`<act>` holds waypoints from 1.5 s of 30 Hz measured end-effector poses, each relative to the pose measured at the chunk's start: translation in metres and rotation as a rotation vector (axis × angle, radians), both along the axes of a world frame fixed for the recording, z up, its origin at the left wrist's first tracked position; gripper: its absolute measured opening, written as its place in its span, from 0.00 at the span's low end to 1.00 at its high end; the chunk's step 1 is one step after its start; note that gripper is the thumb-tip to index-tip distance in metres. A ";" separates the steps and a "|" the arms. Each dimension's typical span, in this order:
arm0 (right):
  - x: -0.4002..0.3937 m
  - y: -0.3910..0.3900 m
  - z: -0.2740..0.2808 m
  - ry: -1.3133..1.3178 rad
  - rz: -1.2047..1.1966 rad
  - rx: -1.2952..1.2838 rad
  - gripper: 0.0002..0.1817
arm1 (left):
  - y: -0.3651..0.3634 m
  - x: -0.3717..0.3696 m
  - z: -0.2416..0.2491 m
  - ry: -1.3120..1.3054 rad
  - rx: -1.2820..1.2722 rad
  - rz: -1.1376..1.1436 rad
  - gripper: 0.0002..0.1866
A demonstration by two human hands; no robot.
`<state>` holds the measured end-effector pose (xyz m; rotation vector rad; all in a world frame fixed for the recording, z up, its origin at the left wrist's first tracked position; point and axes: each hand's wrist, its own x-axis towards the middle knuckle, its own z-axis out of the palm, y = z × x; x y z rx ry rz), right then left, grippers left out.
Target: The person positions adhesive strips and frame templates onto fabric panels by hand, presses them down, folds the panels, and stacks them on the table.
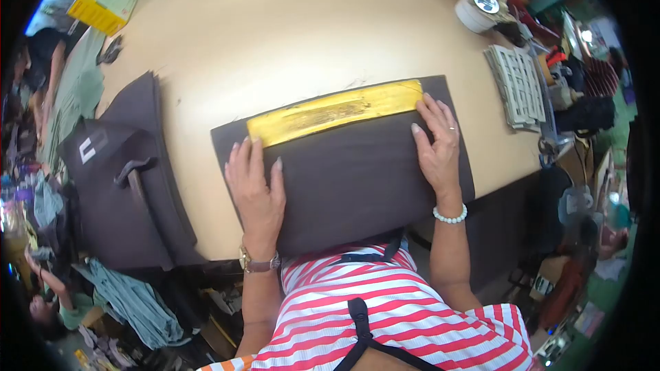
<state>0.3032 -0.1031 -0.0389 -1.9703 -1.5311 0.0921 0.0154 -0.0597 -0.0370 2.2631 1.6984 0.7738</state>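
Note:
A dark brown cloth panel (357, 178) lies flat on the table in front of me, its near edge at my striped top. Along its far edge rests a long yellow strip (330, 111) with a worn, darkened middle, perhaps a template. My left hand (258, 182) lies flat on the cloth, fingertips at the strip's left end and thumb apart. At the other end, my right hand (438, 143) has its fingers stretched out, with fingertips touching the strip's right end. Neither hand grasps anything.
Dark folded cloth (130, 206) with a white mark is stacked at the left, a dark curved-handled object (135, 177) on top. A yellow-green box (104, 0) stands far left. At right are a white tub (474, 15) and bundled pale strips (517, 86). Other people work at left.

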 end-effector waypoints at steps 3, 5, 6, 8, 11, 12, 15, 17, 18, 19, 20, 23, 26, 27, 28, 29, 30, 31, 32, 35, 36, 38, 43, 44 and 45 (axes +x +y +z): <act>0.002 0.001 -0.001 0.010 0.020 -0.011 0.21 | 0.001 -0.001 0.003 0.041 0.000 -0.009 0.22; 0.002 0.002 0.000 0.008 0.024 -0.020 0.21 | 0.001 0.000 0.002 0.065 0.012 -0.010 0.22; 0.002 0.002 0.000 0.017 0.021 -0.025 0.21 | 0.000 0.000 0.001 0.060 -0.001 -0.003 0.23; 0.000 0.003 0.000 0.026 0.016 -0.030 0.21 | 0.000 0.001 0.002 0.071 -0.006 0.010 0.22; 0.000 0.002 0.001 0.026 0.012 -0.026 0.21 | -0.001 0.001 0.001 0.076 -0.032 0.011 0.23; 0.001 0.002 0.000 0.027 0.016 -0.020 0.21 | -0.001 0.001 0.002 0.076 -0.038 0.010 0.23; 0.001 0.003 -0.001 0.030 0.043 -0.010 0.21 | -0.001 0.000 0.003 0.091 -0.045 0.016 0.23; 0.004 0.003 -0.001 0.016 0.050 -0.006 0.21 | -0.001 0.002 0.002 0.104 -0.044 0.012 0.23; 0.004 0.003 -0.001 0.004 0.050 -0.005 0.21 | 0.000 0.001 0.002 0.112 -0.042 0.008 0.23; 0.003 0.002 -0.001 -0.010 0.045 -0.004 0.21 | 0.000 0.000 0.000 0.117 -0.038 -0.001 0.23; 0.002 0.001 0.000 -0.018 0.022 -0.013 0.20 | 0.001 0.000 -0.002 0.106 -0.025 -0.002 0.23; -0.002 0.001 0.000 -0.004 -0.015 -0.004 0.20 | 0.000 0.000 -0.001 0.097 -0.038 -0.004 0.23; -0.003 0.002 0.003 -0.003 -0.020 -0.011 0.19 | -0.001 0.001 0.002 0.084 -0.045 -0.009 0.23; -0.003 0.001 0.003 0.000 -0.019 -0.014 0.19 | -0.001 0.001 0.002 0.085 -0.047 -0.008 0.23; -0.004 0.001 0.004 -0.005 -0.021 -0.016 0.20 | -0.001 0.001 0.002 0.078 -0.045 -0.010 0.23; -0.004 0.001 0.004 -0.003 -0.024 -0.018 0.20 | -0.001 0.001 0.003 0.074 -0.048 -0.010 0.23; -0.004 0.001 0.004 -0.001 -0.026 -0.020 0.20 | -0.001 0.001 0.003 0.070 -0.050 -0.009 0.23; -0.004 0.001 0.003 0.001 -0.026 -0.023 0.20 | -0.001 0.001 0.003 0.066 -0.054 -0.007 0.23; -0.004 0.001 0.003 -0.004 -0.029 -0.018 0.20 | -0.001 0.001 0.002 0.066 -0.047 -0.013 0.23; -0.004 0.000 0.003 -0.017 -0.029 -0.008 0.20 | -0.001 0.000 0.001 0.061 -0.032 -0.024 0.23; -0.004 0.000 0.003 -0.020 -0.025 -0.006 0.20 | -0.001 0.001 0.001 0.058 -0.030 -0.023 0.23; -0.002 0.001 0.002 -0.015 -0.004 0.006 0.20 | -0.001 0.000 0.003 0.064 -0.029 -0.019 0.23; -0.001 0.002 0.000 -0.016 -0.002 -0.010 0.20 | 0.001 -0.001 0.000 0.041 -0.008 -0.020 0.22; -0.001 0.002 0.001 -0.011 0.000 -0.014 0.20 | 0.001 -0.002 -0.002 0.046 0.005 -0.020 0.22; -0.001 0.002 0.001 -0.005 0.003 -0.017 0.20 | 0.001 -0.002 -0.002 0.049 0.002 -0.020 0.22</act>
